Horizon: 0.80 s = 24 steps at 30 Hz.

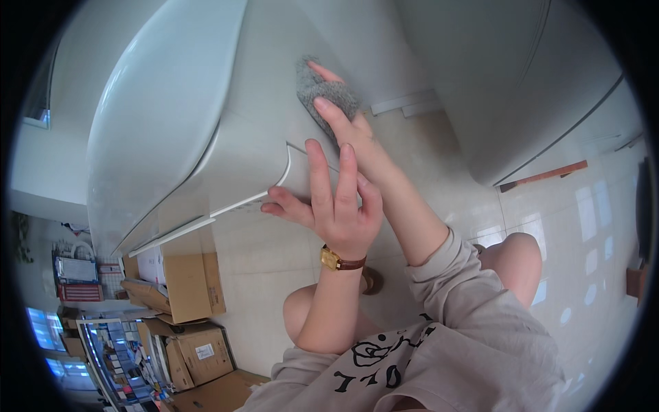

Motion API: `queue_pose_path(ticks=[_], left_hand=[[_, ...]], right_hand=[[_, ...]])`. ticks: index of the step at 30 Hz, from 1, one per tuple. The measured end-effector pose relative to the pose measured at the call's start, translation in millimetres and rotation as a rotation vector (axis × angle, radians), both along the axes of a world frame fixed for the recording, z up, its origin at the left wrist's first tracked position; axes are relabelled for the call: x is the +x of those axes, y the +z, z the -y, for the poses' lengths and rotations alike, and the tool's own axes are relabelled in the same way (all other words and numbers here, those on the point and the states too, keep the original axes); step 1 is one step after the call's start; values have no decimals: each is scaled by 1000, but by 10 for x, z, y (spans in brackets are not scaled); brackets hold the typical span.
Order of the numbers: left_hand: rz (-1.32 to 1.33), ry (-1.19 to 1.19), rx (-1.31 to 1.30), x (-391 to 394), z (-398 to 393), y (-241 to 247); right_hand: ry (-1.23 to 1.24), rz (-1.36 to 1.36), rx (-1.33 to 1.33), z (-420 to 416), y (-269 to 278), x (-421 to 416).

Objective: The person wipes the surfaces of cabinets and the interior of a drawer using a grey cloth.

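Note:
My right hand (350,121) holds a grey fuzzy cloth (314,85) against the flat side of a large white appliance (267,103). The thumb and one finger show over the cloth; the other fingers are mostly hidden. Lower and to the left is my left hand (340,206), its fingers spread and nothing in it. It sits in front of the appliance's lower edge, beside a curved notch in the panel (296,165). Whether its fingertips touch the panel I cannot tell. A watch (332,259) with a brown strap is on that wrist.
To the right stands a second pale, smooth-sided unit (479,92) with a wooden strip (545,176) at its base. Cardboard boxes (190,283) are stacked at the left, near a shelf (110,355) crowded with small items. Glossy tiles cover the floor (267,268).

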<state>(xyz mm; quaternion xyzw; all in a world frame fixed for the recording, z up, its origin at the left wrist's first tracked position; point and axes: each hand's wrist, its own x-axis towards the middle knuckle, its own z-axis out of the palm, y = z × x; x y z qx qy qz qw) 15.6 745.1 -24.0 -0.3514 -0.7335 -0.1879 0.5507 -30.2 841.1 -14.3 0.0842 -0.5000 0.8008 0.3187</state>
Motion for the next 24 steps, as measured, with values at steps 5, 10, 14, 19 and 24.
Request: queue_pose_path(ticks=[5,10,14,19,24], left_hand=[[-97,138,-23,-86,-152,-36],[-215,213,-69,-170,-197,-70],[-218,298,-323,-138,-108,-56],[-303,316,-384,-161,-72,-123],[-312,365,-438,-118,-34,-163]], right_hand=[[23,-108,27,-378,93,-837],[50,-121,41,-764,306,-1757],[21,122,-27,-1115,1,-2462],[-15,372,-134,-1354,-814,-2986],[61,635,-209,-1286,-1667,-2994]])
